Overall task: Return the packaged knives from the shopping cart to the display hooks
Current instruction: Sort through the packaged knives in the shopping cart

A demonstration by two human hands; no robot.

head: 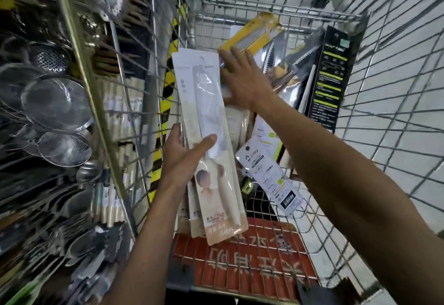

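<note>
My left hand [185, 158] grips a small stack of long white-and-beige knife packs [206, 122] by the middle, held upright over the cart's left side. My right hand [242, 78] reaches deeper into the wire shopping cart [384, 117], fingers spread flat on another pale pack lying under it; whether it grips that pack is unclear. Around it in the cart lie a yellow knife pack [254, 33], a black boxed knife [329, 76], serrated knives in clear packs [295, 57] and a white pack with a barcode [269, 172].
Left of the cart a display rack [79, 69] carries hanging strainers [57, 102], ladles, spoons and chopstick packs. Yellow-black hazard tape [165, 102] runs behind the cart's left wall. A red child-seat flap [242, 261] lies at the cart's near end. White floor tiles show through the right side.
</note>
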